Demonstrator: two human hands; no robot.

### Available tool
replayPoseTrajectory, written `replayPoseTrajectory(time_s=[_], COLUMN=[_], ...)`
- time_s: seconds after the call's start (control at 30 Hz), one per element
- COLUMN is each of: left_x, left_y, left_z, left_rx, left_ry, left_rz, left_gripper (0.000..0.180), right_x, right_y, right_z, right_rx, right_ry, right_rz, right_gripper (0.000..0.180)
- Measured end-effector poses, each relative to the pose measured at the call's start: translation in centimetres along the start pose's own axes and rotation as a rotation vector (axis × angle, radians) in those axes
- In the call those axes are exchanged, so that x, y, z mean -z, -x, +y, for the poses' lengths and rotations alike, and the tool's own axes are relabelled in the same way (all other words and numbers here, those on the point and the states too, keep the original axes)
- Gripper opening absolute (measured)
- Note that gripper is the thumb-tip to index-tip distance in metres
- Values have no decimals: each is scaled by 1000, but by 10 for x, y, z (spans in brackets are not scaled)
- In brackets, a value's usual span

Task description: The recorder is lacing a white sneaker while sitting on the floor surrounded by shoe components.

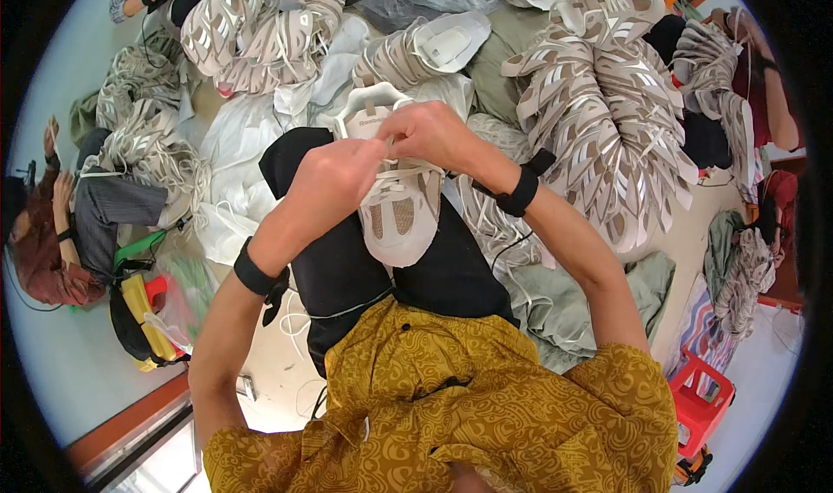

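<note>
The sneaker (401, 207) rests on the lap for support. Left hand (334, 180) and right hand (434, 133) fingers pinch the white lace (408, 174), holding it taut.

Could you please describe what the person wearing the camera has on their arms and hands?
Both forearms are bare. The left hand and right hand wear no gloves. Each wrist carries a black band: the left wristband and the right wristband. Short mustard-yellow patterned sleeves end above the elbows.
</note>
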State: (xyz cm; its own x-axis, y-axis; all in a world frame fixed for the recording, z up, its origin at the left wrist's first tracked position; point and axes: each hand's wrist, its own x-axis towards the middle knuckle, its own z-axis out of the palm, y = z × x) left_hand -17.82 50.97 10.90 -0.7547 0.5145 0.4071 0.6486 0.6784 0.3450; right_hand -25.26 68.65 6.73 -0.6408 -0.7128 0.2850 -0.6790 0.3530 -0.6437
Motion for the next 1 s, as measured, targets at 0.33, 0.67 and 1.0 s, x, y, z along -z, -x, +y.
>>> replayPoseTrajectory(time_s=[0.33, 0.67, 1.0], left_x=[3, 27, 146], left_y=[11, 40, 192], left_z=[2, -27, -158], left_rx=[-326, -86, 848], left_ry=[-237, -334, -372], left_rz=[-96, 116, 267], left_gripper=[18, 16, 10], right_x=[-15, 0, 118], right_y=[-42, -28, 54], right_z=[-10, -2, 132], right_rx=[224, 29, -459], right_ry=[92, -431, -1172], right_rz=[-532, -175, 474], right_gripper=[13, 13, 19])
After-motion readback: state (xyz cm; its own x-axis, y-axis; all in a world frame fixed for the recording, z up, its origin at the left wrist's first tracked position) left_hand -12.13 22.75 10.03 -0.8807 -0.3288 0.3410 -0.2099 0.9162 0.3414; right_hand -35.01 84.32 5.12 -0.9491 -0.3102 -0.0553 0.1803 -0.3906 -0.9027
